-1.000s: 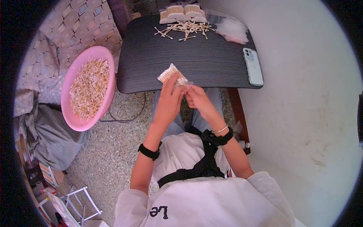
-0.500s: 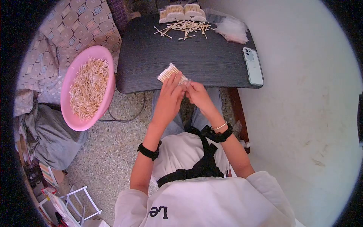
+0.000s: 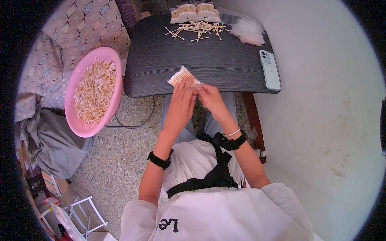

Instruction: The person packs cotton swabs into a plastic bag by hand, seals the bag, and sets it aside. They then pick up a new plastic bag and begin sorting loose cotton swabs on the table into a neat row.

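Note:
A clear bag of cotton swabs (image 3: 180,76) lies at the near edge of the dark table (image 3: 161,56). My left hand (image 3: 183,98) rests on it, fingers over the swabs, holding it down. My right hand (image 3: 211,99) pinches the bag's near right end, close beside the left fingertips. Loose cotton swabs (image 3: 199,29) are scattered at the table's far side, in front of stacked swab bundles (image 3: 195,13). A pink basin (image 3: 118,86) full of swabs stands left of the table.
Empty clear bags (image 3: 247,31) lie at the table's far right corner. A phone (image 3: 270,70) sits by the right edge, near the pale wall (image 3: 325,88). At the lower left are a grey cloth (image 3: 60,148) and a white folding frame (image 3: 90,215).
Both hands keep nearly the same pose on the bag. The view has shifted slightly; nothing is let go or newly taken.

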Tool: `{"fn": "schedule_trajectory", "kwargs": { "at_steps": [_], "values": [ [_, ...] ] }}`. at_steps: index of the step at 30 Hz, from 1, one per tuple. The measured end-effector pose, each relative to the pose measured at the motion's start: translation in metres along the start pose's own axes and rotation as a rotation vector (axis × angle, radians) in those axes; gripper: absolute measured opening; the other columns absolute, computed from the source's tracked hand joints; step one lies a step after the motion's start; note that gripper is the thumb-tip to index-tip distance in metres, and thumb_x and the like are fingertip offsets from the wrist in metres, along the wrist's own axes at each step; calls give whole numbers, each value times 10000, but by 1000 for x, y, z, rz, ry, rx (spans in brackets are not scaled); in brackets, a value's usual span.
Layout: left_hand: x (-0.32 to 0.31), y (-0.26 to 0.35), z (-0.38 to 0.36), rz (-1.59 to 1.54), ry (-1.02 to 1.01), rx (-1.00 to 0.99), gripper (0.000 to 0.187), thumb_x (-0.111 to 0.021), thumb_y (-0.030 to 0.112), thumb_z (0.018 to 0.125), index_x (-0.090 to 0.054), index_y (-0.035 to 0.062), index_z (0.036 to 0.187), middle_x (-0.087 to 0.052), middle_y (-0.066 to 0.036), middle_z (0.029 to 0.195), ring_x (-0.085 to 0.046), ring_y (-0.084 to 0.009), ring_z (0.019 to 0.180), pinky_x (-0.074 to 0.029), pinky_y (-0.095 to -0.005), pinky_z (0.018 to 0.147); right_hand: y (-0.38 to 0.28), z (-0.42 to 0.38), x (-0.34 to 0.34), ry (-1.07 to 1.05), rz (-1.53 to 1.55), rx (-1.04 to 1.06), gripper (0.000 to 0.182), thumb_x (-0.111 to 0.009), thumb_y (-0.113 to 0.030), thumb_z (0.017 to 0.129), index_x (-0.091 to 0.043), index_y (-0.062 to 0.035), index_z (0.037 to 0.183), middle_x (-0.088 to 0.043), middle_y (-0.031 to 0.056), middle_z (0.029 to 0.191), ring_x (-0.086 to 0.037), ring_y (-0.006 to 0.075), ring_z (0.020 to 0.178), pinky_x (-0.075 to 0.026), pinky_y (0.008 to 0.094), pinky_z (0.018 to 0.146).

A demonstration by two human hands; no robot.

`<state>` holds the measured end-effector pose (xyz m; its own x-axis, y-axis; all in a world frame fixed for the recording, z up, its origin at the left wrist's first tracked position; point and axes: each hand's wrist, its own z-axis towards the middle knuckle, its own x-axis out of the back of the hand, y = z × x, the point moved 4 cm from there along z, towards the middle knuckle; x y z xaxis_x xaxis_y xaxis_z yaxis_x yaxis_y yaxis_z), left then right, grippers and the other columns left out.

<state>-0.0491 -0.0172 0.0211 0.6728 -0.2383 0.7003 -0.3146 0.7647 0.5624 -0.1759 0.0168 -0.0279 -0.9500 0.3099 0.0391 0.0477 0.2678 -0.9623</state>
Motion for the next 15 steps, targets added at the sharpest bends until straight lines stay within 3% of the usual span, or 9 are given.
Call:
{"fn": "schedule_trajectory", "kwargs": {
  "at_steps": [3, 6, 9, 15],
  "values": [
    [6, 1, 0, -138, 12, 55, 192, -497, 70, 922, -537, 9, 1100, -446, -172, 1409, -345, -394, 1348, -260, -487, 1113, -4, -3, -2, 4, 38, 31, 218, -528, -221, 956, -623, -42, 876, -469, -60, 638, -371, 17, 502, -285, 194, 436],
    [18, -6, 3, -514, -22, 231, 252, -501, 61, 917, -543, 17, 1161, -488, -172, 1375, -352, -376, 1356, -254, -475, 1121, -6, -5, -1, 10, 24, 75, 232, -550, -241, 949, -635, -45, 860, -470, -64, 639, -370, 14, 508, -282, 192, 446],
    [23, -17, 6, -370, 118, 160, 332, -498, 59, 919, -536, 29, 1247, -514, -160, 1356, -364, -352, 1357, -252, -461, 1127, -8, -3, 1, -1, -10, 118, 242, -566, -246, 940, -645, -44, 833, -474, -62, 626, -376, 14, 514, -278, 195, 452],
    [12, -23, 3, -91, 79, 42, 370, -501, 74, 919, -543, 26, 1283, -483, -144, 1392, -365, -337, 1358, -264, -456, 1124, -5, 2, 0, 24, -41, 121, 223, -573, -205, 918, -660, -30, 808, -500, -49, 607, -401, 24, 521, -280, 206, 454]
  ]
}}
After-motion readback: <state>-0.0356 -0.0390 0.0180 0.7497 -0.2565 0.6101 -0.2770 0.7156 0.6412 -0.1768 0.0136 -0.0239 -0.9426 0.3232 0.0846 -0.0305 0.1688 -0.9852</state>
